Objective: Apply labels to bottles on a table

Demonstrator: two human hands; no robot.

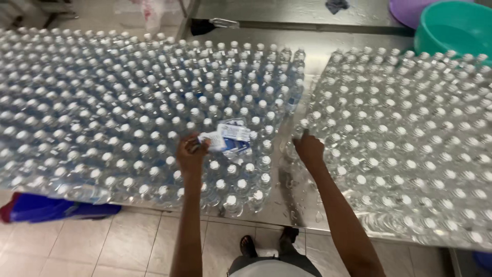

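Labels [229, 137]: a small sheaf of white and blue printed slips, pinched at one end in the left hand [191, 153], fanned out to the right over the bottle caps near the front right corner of the left block of bottles [128, 107]. Thin, flat, slightly crumpled, glossy. Left hand closed tight on the sheaf, thumb on top, hovering just above the caps.

Right hand [309, 149] partly curled, fingertips touching a bottle at the near left edge of the right block of bottles [410, 138]; cannot tell whether anything is gripped.

Both blocks made of small clear plastic bottles, upright, packed shoulder to shoulder in rows, each filled with clear liquid and shut with a white cap. Some bottles in the left block already wrapped in a bluish band; right block plain and transparent.

Standing on a wet, shiny metal table [287, 195], a narrow bare strip between the two blocks.

Beyond the right block, a teal plastic basin [453, 28], beside it a purple basin [405, 11]; contents not visible. Below the table's front edge, a tiled floor [128, 246] and a blue bag [46, 209].
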